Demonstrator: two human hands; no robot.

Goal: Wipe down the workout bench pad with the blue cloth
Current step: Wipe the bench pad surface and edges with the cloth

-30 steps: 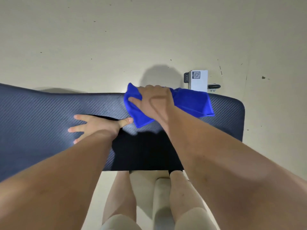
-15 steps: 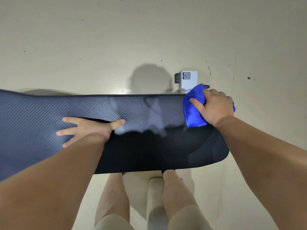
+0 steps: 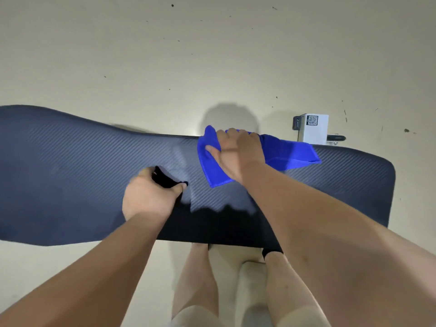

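The dark blue textured bench pad (image 3: 70, 175) runs across the view from left to right. My right hand (image 3: 238, 154) presses the blue cloth (image 3: 290, 154) flat against the pad's far edge, right of the middle, and the cloth trails out to the right of the hand. My left hand (image 3: 151, 194) is blurred over the middle of the pad, its fingers curled and the thumb apart, with nothing in it. A lighter wiped streak shows on the pad between the two hands.
A white box with a QR code (image 3: 315, 128) stands on the floor just behind the pad's right end. My bare legs (image 3: 195, 279) and a pale bench support (image 3: 250, 279) are below the pad's near edge. Beige floor surrounds the bench.
My right hand has swept the cloth back left from the pad's right end to near its middle. My left hand went from flat with spread fingers to curled and blurred.
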